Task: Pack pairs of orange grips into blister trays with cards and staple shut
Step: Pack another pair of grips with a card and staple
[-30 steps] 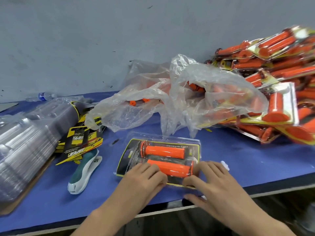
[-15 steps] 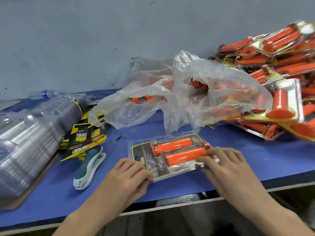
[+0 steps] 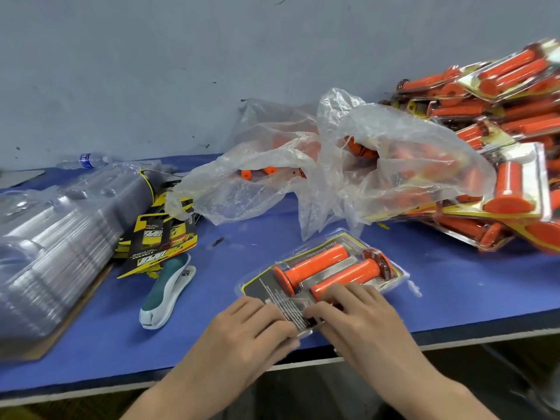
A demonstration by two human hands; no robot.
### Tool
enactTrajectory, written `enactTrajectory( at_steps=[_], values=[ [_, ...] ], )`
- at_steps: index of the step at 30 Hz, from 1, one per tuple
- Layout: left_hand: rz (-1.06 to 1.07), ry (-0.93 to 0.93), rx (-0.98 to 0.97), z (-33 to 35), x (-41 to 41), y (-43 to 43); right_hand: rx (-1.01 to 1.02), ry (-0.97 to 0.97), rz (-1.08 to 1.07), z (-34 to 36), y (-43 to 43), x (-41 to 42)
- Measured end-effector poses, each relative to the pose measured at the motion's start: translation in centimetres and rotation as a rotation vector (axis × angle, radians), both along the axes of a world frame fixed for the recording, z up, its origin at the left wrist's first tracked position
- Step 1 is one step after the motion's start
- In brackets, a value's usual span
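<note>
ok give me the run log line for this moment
step: pressing blister pack | left hand: grips near end | right hand: presses card end | orange grips: two inside | stapler: untouched, left of pack

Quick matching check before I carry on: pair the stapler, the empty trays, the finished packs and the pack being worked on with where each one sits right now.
Things
1. stapler
2. stack of empty blister trays
3. pile of finished packs
4. blister pack with two orange grips

Places
A. far right of the table
B. near the front edge, touched by the left hand and right hand
C. far left of the table
D. left of the hands, just in front of the yellow-and-black cards

Pairs: 1-D, 2-C, 3-A, 4-B
</note>
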State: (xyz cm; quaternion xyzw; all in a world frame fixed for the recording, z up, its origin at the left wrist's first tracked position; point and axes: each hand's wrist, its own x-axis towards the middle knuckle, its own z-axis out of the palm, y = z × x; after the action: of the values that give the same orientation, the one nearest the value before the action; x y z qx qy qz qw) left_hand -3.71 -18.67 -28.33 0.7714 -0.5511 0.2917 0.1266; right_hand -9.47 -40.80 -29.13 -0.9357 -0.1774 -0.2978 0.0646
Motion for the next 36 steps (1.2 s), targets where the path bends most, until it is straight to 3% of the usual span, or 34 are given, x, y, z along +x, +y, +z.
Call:
enactTrajectory(
  at_steps=[6,10,14,18,24,32,36],
  values=[
    [0.115,0.075,0.028,-0.1,2.5,2.0,0.078,0.06,0.069,0.3,-1.0,-0.3],
    [0.135,-0.009,0.064,0.1,3.0,2.1,-0.035,0.051,0.007,0.6,-1.7,-0.1],
    [0.101,-0.107,0.109,-0.3,1.7,1.3,-0.083,0.211,-0.011,0.1,-1.2,-0.7],
    [0.082,-0.07,0.074,0.4,1.2,1.2,-0.146,0.265,0.021,0.7,-1.9,-1.0],
    [0.049,-0.083,0.052,0.6,-0.2,-1.2,-0.218,0.234,-0.094,-0.3,-0.3,-1.1],
    [0.038,-0.006,0.096,1.2,1.7,-0.3,-0.274,0.12,-0.032,-0.3,-3.7,-0.4],
    [0.01,-0.002,0.084,0.5,0.7,-2.3,-0.109,0.069,-0.001,0.1,-1.3,-0.9]
  ],
)
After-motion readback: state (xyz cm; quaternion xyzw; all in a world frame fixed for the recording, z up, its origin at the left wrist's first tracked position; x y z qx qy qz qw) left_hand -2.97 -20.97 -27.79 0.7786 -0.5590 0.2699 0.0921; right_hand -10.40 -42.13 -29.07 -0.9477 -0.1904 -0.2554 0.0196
